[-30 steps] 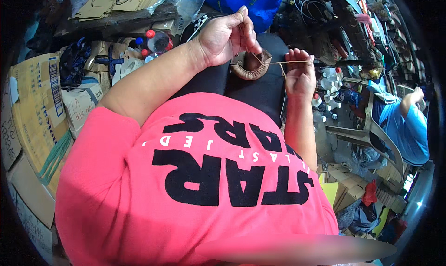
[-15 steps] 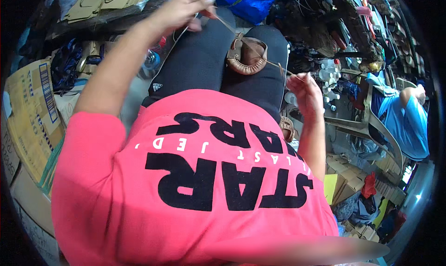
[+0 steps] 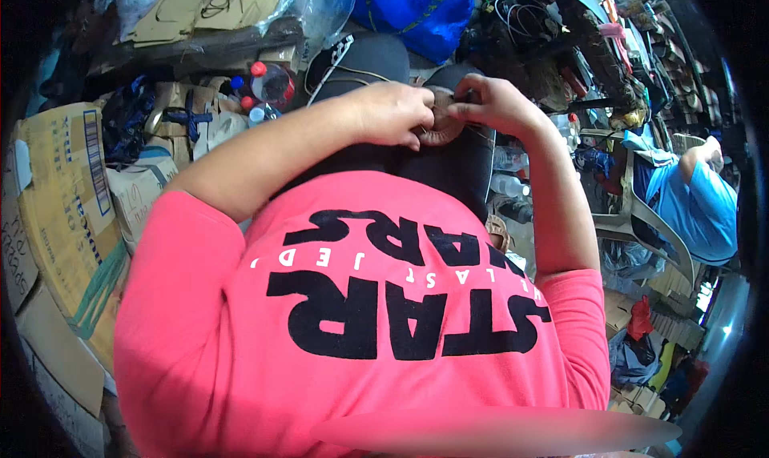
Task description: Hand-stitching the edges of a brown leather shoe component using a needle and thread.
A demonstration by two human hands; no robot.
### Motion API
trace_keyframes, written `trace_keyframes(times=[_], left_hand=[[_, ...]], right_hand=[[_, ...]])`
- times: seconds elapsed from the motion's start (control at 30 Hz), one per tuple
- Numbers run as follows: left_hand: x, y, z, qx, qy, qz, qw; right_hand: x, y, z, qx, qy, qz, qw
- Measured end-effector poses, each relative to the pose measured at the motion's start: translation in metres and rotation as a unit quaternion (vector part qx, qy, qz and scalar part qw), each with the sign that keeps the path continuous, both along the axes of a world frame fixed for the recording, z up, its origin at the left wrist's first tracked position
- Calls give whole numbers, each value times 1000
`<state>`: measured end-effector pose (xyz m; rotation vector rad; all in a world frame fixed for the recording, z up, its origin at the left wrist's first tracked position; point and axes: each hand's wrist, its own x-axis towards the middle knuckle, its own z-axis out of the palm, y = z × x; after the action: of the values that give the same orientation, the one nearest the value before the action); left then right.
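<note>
A brown leather moccasin, with a gathered seam round its toe, lies on my black-trousered thighs, mostly covered by my fingers. My left hand is curled against its left side, the fingers closed on the leather. From the other side my right hand comes over it, thumb and forefinger pinched at the upper edge. What sits in that pinch is too small to make out. A thin cord runs across my left thigh, beside the left hand.
Past my knees stands a blue bag. Bottles with red caps are on the left, near a large cardboard box. Another brown moccasin lies by my right hip. A person in blue sits on a chair at right.
Both hands were spread wide, drawing cord out from the moccasin to either side. They have come together over it, and the left has moved down and right.
</note>
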<state>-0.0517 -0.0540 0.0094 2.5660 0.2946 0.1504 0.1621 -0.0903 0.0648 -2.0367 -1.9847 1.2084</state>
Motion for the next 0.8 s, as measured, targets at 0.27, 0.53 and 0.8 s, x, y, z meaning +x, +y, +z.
trace_keyframes(times=[0.27, 0.53, 0.8], left_hand=[[-3, -15, -15, 81, -45, 18, 996], [9, -27, -8, 194, -56, 76, 976], [13, -29, -13, 205, -70, -8, 976]], right_hand=[[-9, -21, -6, -30, -41, 56, 997], [4, -56, -3, 63, 120, -177, 975], [12, -63, -28, 67, 216, -170, 959]])
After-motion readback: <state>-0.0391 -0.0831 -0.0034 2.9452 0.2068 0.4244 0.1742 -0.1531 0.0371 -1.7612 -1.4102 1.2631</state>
